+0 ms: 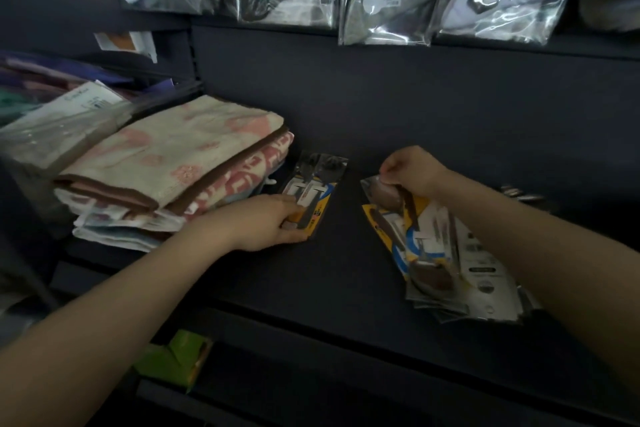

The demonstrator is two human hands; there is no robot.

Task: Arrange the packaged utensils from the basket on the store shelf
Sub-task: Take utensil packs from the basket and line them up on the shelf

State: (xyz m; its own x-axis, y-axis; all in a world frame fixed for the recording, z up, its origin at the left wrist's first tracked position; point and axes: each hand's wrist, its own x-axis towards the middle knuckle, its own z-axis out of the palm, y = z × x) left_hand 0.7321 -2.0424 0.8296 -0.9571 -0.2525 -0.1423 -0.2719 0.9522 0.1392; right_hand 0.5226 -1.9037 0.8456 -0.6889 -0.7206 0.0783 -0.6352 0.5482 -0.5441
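Gripping fork pack [313, 191] on shelf [346, 270] beside folded towels [173, 163]: left hand [273, 222]. Right hand [412, 170] pinches top of fanned pack bundle [433, 253]. Risk: slick sleeves slip, bundle spills off shelf edge; basket unseen.

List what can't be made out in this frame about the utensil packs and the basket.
- Basket: not in the head view at all.
- Pile of packs: count unclear; they overlap, right arm covers the edge.
- Pack under the left hand: print blurred.
- Right hand: fingertips hidden behind it.
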